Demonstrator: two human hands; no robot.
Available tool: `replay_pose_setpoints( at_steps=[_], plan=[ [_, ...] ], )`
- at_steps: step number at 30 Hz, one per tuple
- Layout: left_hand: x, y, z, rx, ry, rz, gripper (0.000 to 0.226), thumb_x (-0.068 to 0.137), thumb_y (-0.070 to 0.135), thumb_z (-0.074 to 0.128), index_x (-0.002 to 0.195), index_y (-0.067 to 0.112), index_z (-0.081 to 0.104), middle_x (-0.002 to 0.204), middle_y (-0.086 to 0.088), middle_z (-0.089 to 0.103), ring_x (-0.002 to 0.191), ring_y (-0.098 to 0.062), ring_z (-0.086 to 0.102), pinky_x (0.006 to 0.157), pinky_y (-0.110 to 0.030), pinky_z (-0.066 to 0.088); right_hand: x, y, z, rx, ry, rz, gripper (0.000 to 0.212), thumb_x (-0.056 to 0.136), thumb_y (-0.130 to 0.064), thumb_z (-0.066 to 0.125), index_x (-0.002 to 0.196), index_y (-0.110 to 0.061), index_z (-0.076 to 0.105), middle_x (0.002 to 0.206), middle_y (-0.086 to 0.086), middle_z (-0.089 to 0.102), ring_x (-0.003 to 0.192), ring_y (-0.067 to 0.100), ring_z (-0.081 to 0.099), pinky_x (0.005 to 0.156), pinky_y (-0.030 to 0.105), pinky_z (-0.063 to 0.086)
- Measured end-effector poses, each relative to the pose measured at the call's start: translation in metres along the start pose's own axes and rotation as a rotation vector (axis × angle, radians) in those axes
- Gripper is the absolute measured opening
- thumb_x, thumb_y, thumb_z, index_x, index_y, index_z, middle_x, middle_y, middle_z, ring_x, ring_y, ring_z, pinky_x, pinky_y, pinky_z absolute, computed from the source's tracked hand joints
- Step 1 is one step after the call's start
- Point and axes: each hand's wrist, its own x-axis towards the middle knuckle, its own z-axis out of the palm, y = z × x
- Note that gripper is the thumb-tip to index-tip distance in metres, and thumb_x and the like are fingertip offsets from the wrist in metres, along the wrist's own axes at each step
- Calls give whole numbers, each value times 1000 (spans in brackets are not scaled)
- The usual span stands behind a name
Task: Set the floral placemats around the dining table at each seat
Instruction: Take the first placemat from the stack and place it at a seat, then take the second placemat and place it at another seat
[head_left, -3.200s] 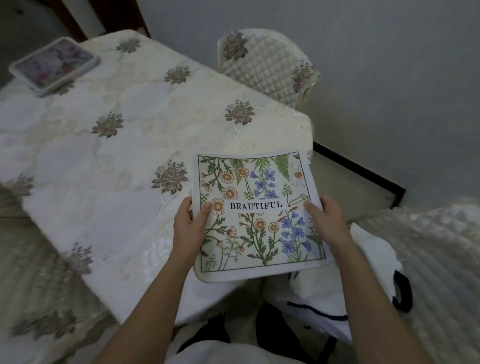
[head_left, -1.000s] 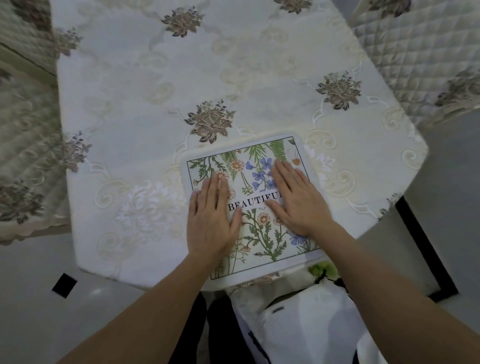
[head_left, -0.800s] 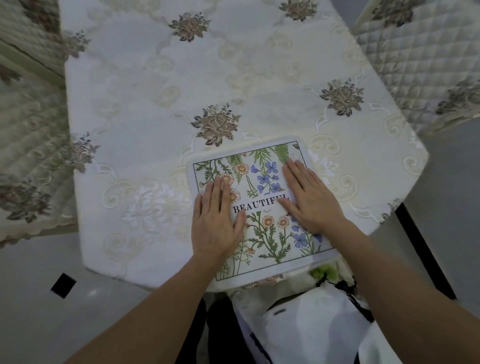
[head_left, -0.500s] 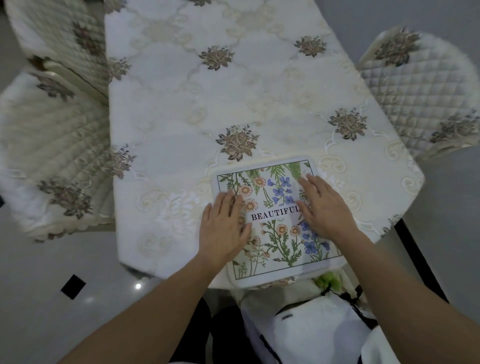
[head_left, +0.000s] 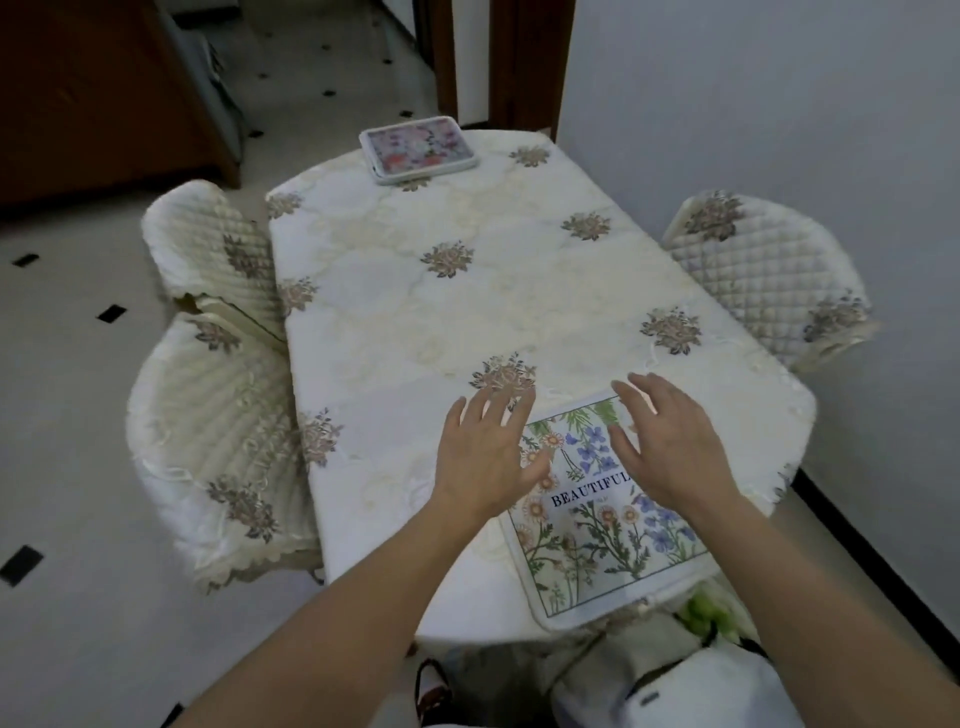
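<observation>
Nearest to me, at the bottom right of the frame, a soft white fabric bag (head_left: 675, 686) sits below the desk's edge with something pale green (head_left: 706, 613) showing above it. I cannot make out what is inside.

Just above it lies the white-bordered rectangular floral placemat (head_left: 597, 535), printed with daisies, blue flowers and the word BEAUTIFUL. It lies flat on the long desk with the cream embroidered tablecloth (head_left: 415, 312), at the lower right end and slightly askew to the edge. Its near border reaches the rim; I cannot tell whether it overhangs.

I read this seat's mat as laid, so the step in hand is a last smoothing or the let-go. The left hand (head_left: 485, 452) is over the placemat's upper left corner and the cloth beside it. The right hand (head_left: 670, 441) is over its upper right part. Both have fingers straight and fanned wide and grip nothing. I cannot tell whether the palms press on the mat or hover above it.

Further up, two quilted cream chairs (head_left: 208, 441) stand at the left of the frame and a third quilted chair (head_left: 769, 275) at the right. At the far end, upper centre, lies a white-rimmed rectangular piece with a pink flower print (head_left: 418, 148), perhaps another mat or a stack of them.

The next move, as I judge it, calls for fetching another mat and laying it square to the edge in front of one of those chairs.
</observation>
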Motion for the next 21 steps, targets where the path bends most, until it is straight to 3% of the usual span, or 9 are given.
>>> replay_pose_setpoints(
  at_steps=[4, 8, 12, 17, 21],
  plan=[
    [2, -2, -7, -9, 64, 59, 69, 89, 61, 40, 147, 24, 43, 150, -5, 49, 141, -29, 41, 115, -50, 32, -8, -25, -11, 2, 21, 28, 47, 93, -33, 61, 134, -10, 58, 135, 16, 60, 127, 36, 55, 100, 50, 48],
    [-6, -14, -9, -9, 83, 85, 68, 89, 63, 39, 144, 24, 46, 148, -4, 51, 140, -27, 42, 114, -50, 32, -14, -49, -11, 11, -3, 62, 52, 94, -42, 43, 134, -11, 58, 134, 15, 60, 126, 34, 55, 100, 49, 48],
    [-18, -44, -17, 4, 111, 64, 67, 88, 63, 38, 141, 24, 49, 144, -4, 55, 134, -28, 48, 112, -51, 35, -4, -83, -3, 44, -58, 56, 55, 94, -45, 38, 134, -13, 57, 135, 14, 60, 128, 34, 54, 102, 50, 47],
    [-40, -103, -36, 74, 142, -76, 70, 87, 63, 37, 142, 21, 50, 142, -4, 57, 130, -30, 52, 109, -51, 39, 29, -139, 9, 83, -50, -49, 48, 90, -39, 52, 130, -14, 60, 131, 14, 62, 123, 36, 57, 97, 49, 48],
    [-77, -147, -53, 101, 175, -249, 69, 87, 62, 42, 141, 21, 52, 141, -4, 58, 128, -29, 54, 106, -51, 42, 51, -191, 17, 146, -74, -177, 52, 91, -44, 45, 132, -17, 58, 134, 12, 61, 124, 35, 56, 101, 49, 46]
  ],
)
